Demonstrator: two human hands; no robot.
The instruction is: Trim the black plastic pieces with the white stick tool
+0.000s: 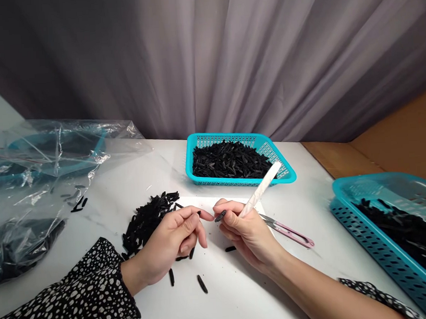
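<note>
Far left: clear plastic bag [58, 145] is sprawling over the white table [107, 204], a blue tray and dark stuff showing through it. A few loose black bits [79, 204] are lying at its edge. Next, a black pile [148, 219] is sitting on the table and running onto the white sheet [228, 293], partly behind my left grip [173, 241]. That grip is pinching a small black crumb [199, 212] between thumb and index finger; spotted sleeve [102, 296] is covering that forearm. Stray black sticks [202, 284] are lying on the sheet below. My left index tip is reaching right up to the black piece [220, 216]; can't tell if it's touching. My right grip [248, 229] is holding that piece between thumb and fingers, above the sheet, and also carrying a white rod [261, 188], slanting up and right. Behind, the middle blue basket [241, 181] is holding a heap of black pieces. Right of my hand, a pink-handled tool [293, 235] is lying half across the sheet edge. Far right, another blue basket [376, 236] is holding more black stuff, near brown cardboard [398, 126].
</note>
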